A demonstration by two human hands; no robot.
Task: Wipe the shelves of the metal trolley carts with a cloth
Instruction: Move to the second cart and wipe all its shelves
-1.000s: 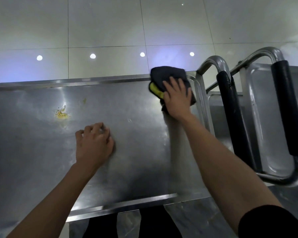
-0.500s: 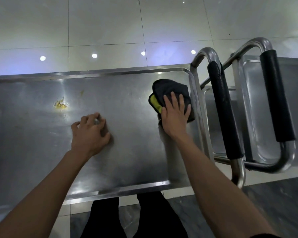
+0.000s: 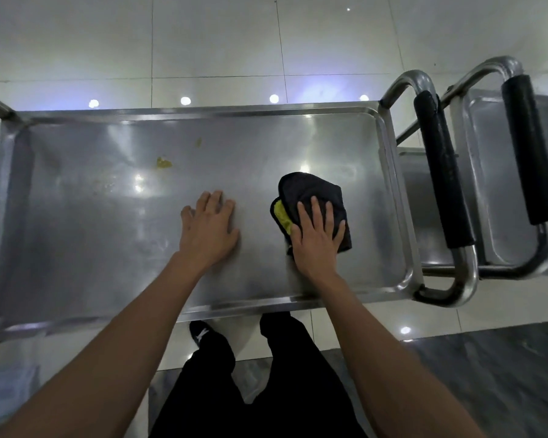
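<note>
Right hand: fingers straight and slightly spread, released rather than clenched, pressing flat on a folded black cloth with a yellow inner face. No finger curls round the fabric.

Left hand: fingers extended and close together, palm down, resting bare on the shelf surface just left of the cloth; it holds nothing.

Cloth: lies on the right half of the top shelf of the stainless-steel trolley cart, between the left hand and the shelf's right rim, apart from both. Its longer side runs away from the person; the yellow layer shows along its left edge.

Shelf: rectangular tray with a raised rim, long axis running left to right across the view. A yellow smear sits toward the far left of centre, well apart from the cloth.

Right end: steel loop handle with a black foam grip; just beside it, a second steel cart with a like handle.

Below the near rim: black trousers and a dark shoe on pale floor tiles.
</note>
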